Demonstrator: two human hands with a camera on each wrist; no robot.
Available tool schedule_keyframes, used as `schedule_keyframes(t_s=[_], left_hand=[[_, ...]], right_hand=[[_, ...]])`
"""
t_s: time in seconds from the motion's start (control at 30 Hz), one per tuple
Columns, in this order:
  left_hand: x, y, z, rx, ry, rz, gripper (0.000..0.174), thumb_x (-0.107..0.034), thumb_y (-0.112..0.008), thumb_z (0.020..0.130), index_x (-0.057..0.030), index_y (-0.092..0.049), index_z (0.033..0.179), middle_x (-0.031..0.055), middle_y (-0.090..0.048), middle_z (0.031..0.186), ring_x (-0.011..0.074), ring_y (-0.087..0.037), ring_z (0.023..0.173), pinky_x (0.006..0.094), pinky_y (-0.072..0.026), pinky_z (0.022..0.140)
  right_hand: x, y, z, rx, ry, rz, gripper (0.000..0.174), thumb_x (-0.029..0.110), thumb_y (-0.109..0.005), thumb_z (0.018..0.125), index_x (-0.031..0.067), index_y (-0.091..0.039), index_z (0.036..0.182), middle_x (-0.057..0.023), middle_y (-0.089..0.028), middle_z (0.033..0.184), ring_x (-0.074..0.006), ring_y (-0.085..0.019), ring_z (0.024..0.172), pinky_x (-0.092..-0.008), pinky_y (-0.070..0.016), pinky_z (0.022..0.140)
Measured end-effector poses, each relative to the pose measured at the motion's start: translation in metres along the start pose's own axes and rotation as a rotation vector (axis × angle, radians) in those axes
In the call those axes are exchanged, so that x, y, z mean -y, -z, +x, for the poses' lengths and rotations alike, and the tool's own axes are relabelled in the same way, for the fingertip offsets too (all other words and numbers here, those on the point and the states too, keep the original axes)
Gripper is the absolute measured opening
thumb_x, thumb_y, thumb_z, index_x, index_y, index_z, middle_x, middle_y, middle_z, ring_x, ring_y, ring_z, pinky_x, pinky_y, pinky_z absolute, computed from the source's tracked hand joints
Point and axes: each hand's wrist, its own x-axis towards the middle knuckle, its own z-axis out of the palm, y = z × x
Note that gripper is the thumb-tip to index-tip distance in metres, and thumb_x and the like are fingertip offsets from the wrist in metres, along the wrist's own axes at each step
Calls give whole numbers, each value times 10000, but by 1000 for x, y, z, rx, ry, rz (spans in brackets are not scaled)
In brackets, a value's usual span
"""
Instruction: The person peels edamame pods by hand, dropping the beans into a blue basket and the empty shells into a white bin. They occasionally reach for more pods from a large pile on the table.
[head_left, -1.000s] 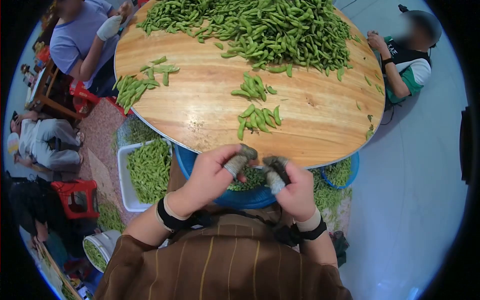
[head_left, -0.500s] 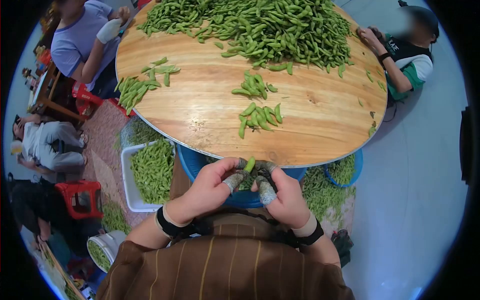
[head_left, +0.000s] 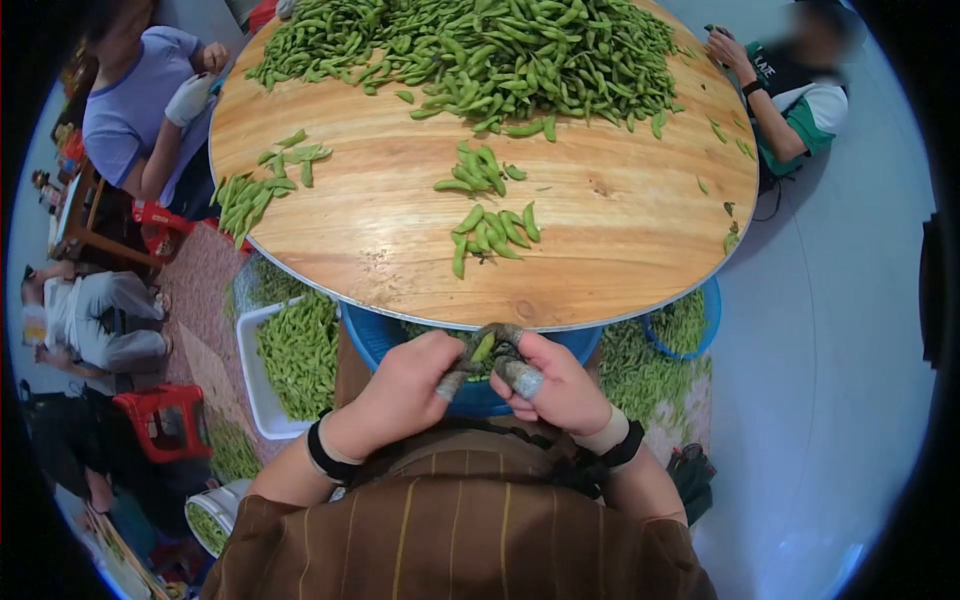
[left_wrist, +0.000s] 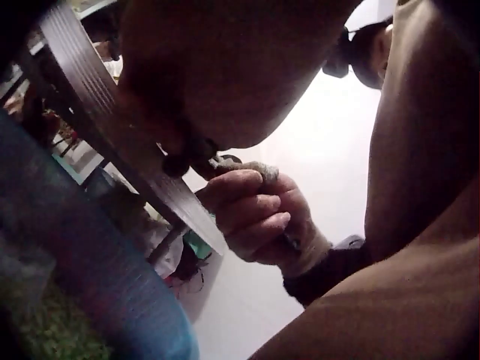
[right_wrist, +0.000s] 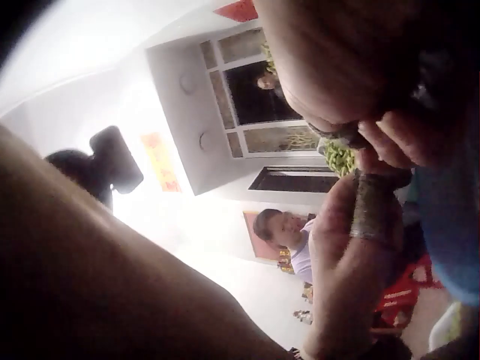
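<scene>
Just off the table's near edge, in the head view, my left hand and right hand meet with a green soybean pod pinched between their fingertips. Dirty grey tape wraps the thumbs and fingertips of both. A blue basin sits right below them, its contents partly hidden by the hands. In the left wrist view my right hand shows curled fingers. The right wrist view shows my left hand with its taped thumb bent; the pod is hidden there.
A big pod heap covers the far side of the round wooden table. Small pod groups lie nearer. Left of the basin stands a white tub of pods. One person sits at left, another at right.
One second ago the hands were apart with no pod showing between them. Half a second ago a pod stood up from the left fingertips; now both hands close around it, thumbs lower.
</scene>
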Motion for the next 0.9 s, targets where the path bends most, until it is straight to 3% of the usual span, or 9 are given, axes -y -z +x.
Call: schedule_keyframes(t_s=[0.03, 0.1, 0.2, 0.37, 0.5, 0.57, 0.7, 0.8, 0.9], left_hand=[[3, 3, -2, 3, -1, 0, 150, -19, -606, 771, 6, -545, 905, 146, -585, 786, 306, -588, 683, 363, -477, 613], [9, 7, -8, 266, 749, -1303, 114, -34, -601, 828, 15, -539, 911, 72, -567, 734, 175, -578, 627, 299, -470, 584], [2, 1, 0, 187, 617, -891, 107, -63, -577, 881, 20, -535, 933, 11, -533, 702, 73, -532, 605, 252, -456, 571], [7, -14, -3, -56, 90, 104, 306, -62, -660, 729, -7, -577, 1018, 170, -589, 831, 304, -612, 716, 357, -500, 645], [6, -12, -3, -117, 19, 63, 271, -9, -614, 735, 5, -547, 997, 141, -593, 803, 287, -604, 695, 366, -487, 619], [9, 0, -6, 196, 829, -1170, 224, -36, -570, 817, 13, -552, 1035, 83, -608, 795, 169, -596, 636, 299, -482, 596], [1, -3, -5, 162, 733, -931, 139, -95, -513, 904, -18, -597, 985, -12, -601, 771, 58, -563, 630, 214, -455, 596], [0, -6, -3, 228, 652, -599, 149, -87, -522, 874, 2, -597, 967, 64, -622, 761, 164, -597, 633, 271, -465, 600], [6, -6, -8, 268, 144, -218, 216, -64, -533, 819, 27, -580, 1009, 227, -587, 826, 388, -589, 789, 382, -473, 677]], right_hand=[[2, 0, -2, -2, 1, 3, 288, 96, -460, 927, 87, -474, 1215, 15, -526, 791, -29, -389, 551, -184, -333, 461], [5, 1, -8, 159, -106, 312, 267, 96, -437, 945, 91, -476, 1209, 10, -522, 793, -35, -385, 546, -183, -339, 463], [3, 0, -2, -7, -52, 134, 263, 84, -439, 945, 87, -475, 1205, 5, -526, 798, -36, -403, 552, -180, -360, 458], [-5, -6, 2, -68, -10, -35, 278, 70, -448, 939, 72, -472, 1216, 2, -529, 786, -37, -434, 565, -179, -394, 449], [-3, -4, 0, -84, -1, -17, 278, 74, -452, 934, 62, -475, 1210, 1, -534, 778, -30, -452, 574, -166, -389, 437], [-10, 2, -3, -47, 2, -12, 275, 79, -475, 925, 53, -486, 1199, 9, -534, 783, -44, -465, 587, -192, -416, 459], [-14, 0, 0, -243, 367, -507, 285, 108, -558, 896, 46, -527, 1173, -45, -596, 780, -113, -524, 560, -253, -421, 467], [-17, 5, 7, -376, 711, -1191, 263, 122, -626, 826, 21, -577, 1064, -125, -614, 778, -268, -582, 615, -338, -464, 544], [-10, 1, 0, -219, 549, -1196, 191, 120, -626, 765, -4, -527, 872, -211, -564, 805, -396, -570, 777, -431, -468, 653]])
